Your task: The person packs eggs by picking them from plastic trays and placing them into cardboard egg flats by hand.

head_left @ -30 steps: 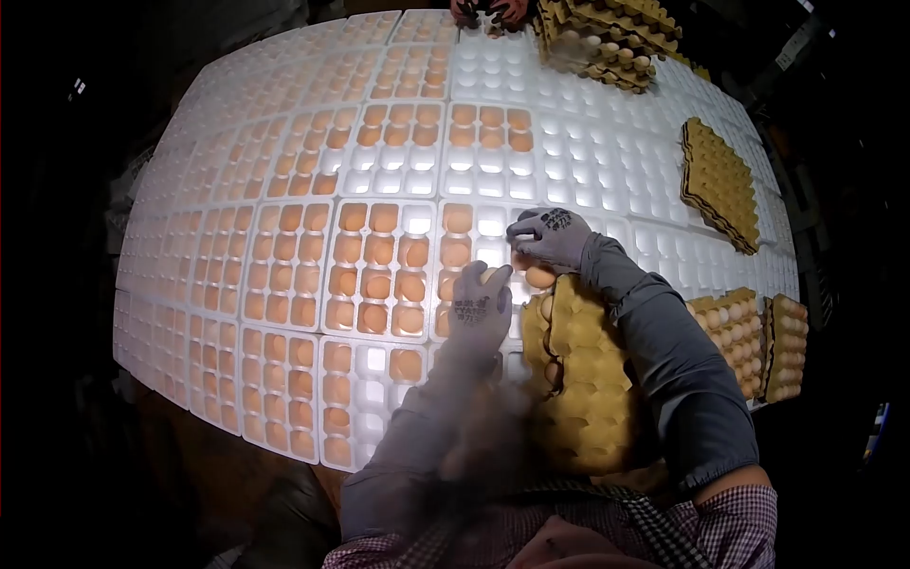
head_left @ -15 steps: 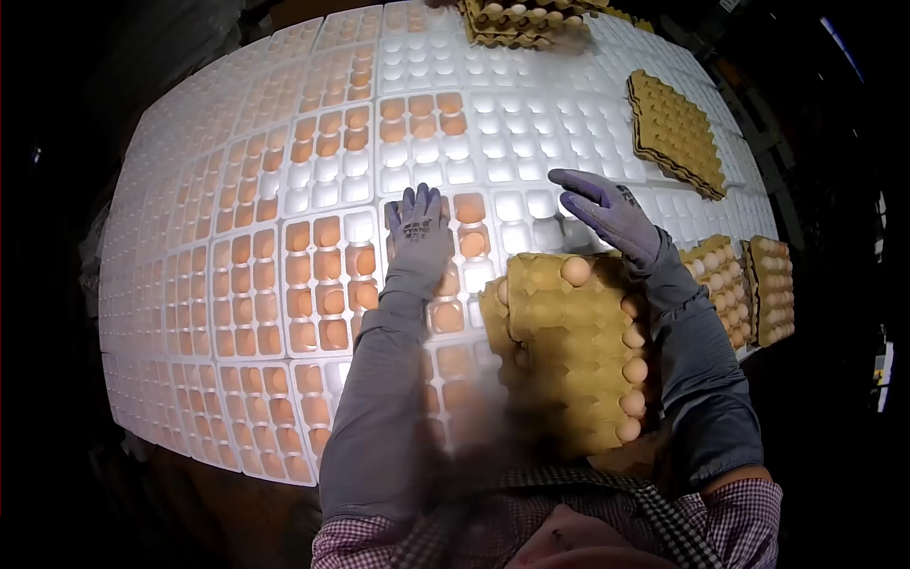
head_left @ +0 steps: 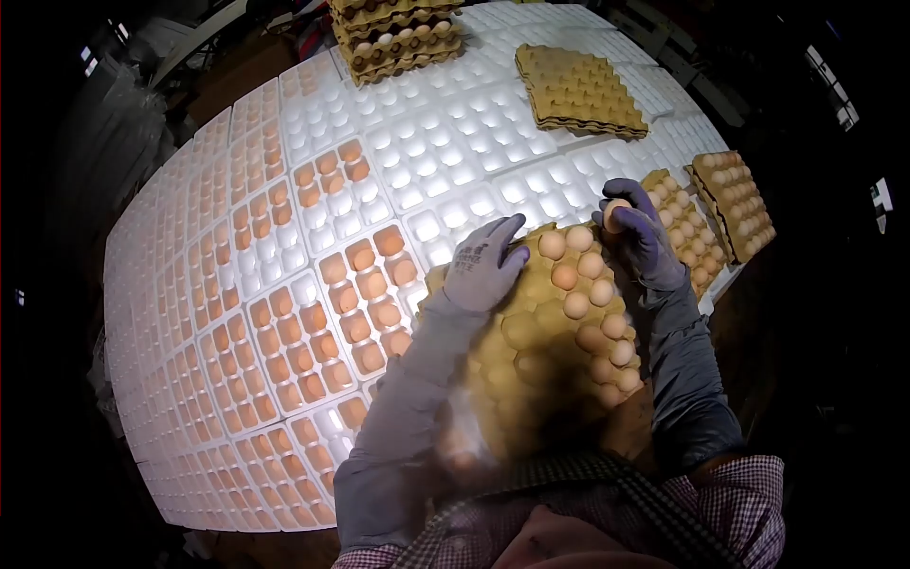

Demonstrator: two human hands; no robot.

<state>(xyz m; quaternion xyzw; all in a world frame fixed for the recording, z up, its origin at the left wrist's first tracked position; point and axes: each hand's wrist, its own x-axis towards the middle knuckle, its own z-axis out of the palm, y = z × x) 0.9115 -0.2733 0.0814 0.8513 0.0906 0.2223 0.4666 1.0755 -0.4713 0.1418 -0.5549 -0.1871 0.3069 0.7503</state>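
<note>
My right hand (head_left: pixel 643 232), in a purple-grey glove, pinches a brown egg (head_left: pixel 616 214) just beyond the far right corner of a yellow-brown pulp egg tray (head_left: pixel 517 379). Several loose eggs (head_left: pixel 575 304) sit along that tray's right side, while the cups on its left are bare. My left hand (head_left: pixel 485 261), gloved alike, hovers over or rests on the tray's far left edge; I cannot tell which. Its fingers reach forward, thumb apart, and no egg shows in them. Just left lies a white foam tray (head_left: pixel 376 325) partly filled with brown eggs.
More white foam trays (head_left: pixel 436 161) cover the table, those at left holding eggs. A stack of pulp trays with eggs (head_left: pixel 398 43) stands at the back. Stacked pulp trays (head_left: pixel 583 90) lie far right, and two egg-filled trays (head_left: pixel 730 204) (head_left: pixel 678 228) sit at the right edge.
The view has swung right. My left hand has moved from the foam tray to the pulp tray. My right hand, empty before, now holds an egg. More eggs show on the pulp tray.
</note>
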